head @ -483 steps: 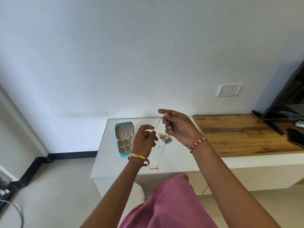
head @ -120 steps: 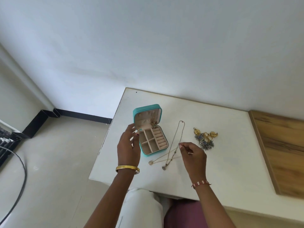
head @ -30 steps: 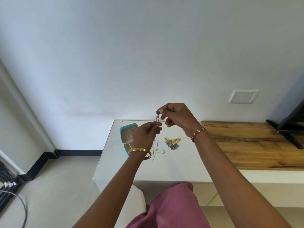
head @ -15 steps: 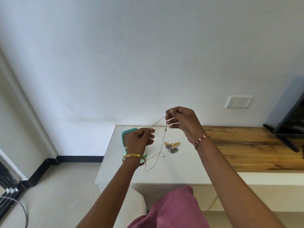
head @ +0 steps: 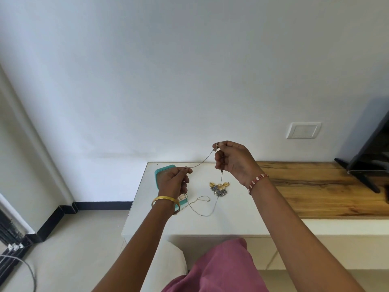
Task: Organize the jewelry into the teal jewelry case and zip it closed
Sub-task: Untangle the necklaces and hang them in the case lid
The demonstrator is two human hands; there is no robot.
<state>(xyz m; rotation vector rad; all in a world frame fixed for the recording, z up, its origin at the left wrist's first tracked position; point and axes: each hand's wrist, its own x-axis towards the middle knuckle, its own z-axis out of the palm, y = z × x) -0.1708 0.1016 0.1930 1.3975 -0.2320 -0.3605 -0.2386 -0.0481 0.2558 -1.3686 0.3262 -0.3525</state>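
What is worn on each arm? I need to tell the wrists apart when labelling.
Both arms are bare, no sleeves. The left wrist carries a plain gold bangle; the right wrist a thin bracelet of red and white beads. No rings show on either hand.

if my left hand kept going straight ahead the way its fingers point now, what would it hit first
Probably nothing soon. The left hand pinches the thin chain, fingers aimed right toward the right hand, with open air between. The right hand would come first, though depth is unclear.

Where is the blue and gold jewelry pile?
The jewelry pile lies on the white table, below the right hand, right of the teal case.
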